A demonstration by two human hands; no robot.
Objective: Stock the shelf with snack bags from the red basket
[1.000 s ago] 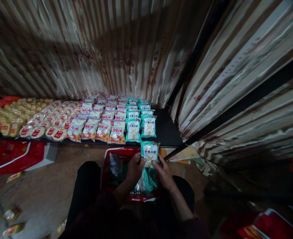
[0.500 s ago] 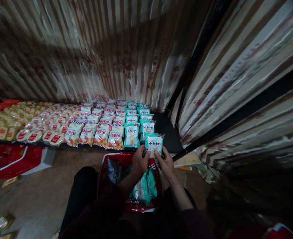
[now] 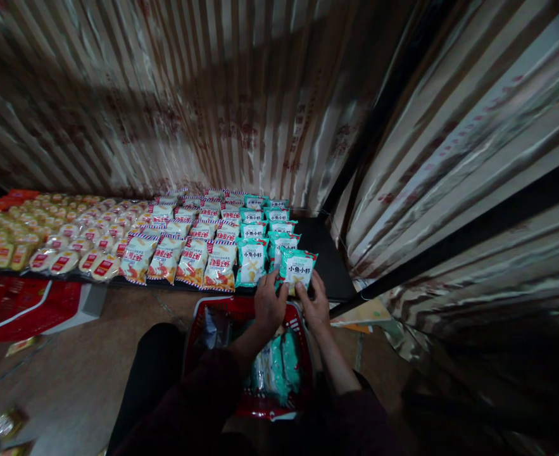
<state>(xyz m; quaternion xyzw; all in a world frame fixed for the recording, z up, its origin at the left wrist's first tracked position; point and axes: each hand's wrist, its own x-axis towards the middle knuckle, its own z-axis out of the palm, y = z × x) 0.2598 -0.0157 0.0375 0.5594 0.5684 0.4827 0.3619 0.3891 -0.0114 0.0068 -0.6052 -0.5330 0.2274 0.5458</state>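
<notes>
Behind everything, a pleated, striped curtain [image 3: 165,95], dim and shadowed. Beneath, a tiled floor [image 3: 122,335]. In front of the curtain, a long black shelf [image 3: 324,253], with a slanting dark pole [image 3: 402,269] at the right-hand end. Along the shelf from left to right: small yellow-wrapped pieces [image 3: 11,250], pale round pieces [image 3: 65,261] with red labels, orange-and-white bags [image 3: 219,266], then two columns of teal bags [image 3: 251,259], nearest the pole. Just below the shelf's front edge, a red basket [image 3: 234,305], with more teal packs [image 3: 273,370] on the right side and something dark, too dim to tell, on the left. Above the basket, the left hand [image 3: 270,305] and the right hand [image 3: 316,308], both closed on one teal packet [image 3: 297,271], gripping from opposite sides at the lower end, thumbs [image 3: 283,292] on the printed face. Straight ahead of both hands, that packet, equally near to each: long axis pointing away toward the curtain, top leaning slightly right, print facing the camera. In line with the right-hand teal column, partly overlapping the front bag in view; contact with the bag or shelf impossible to tell.
</notes>
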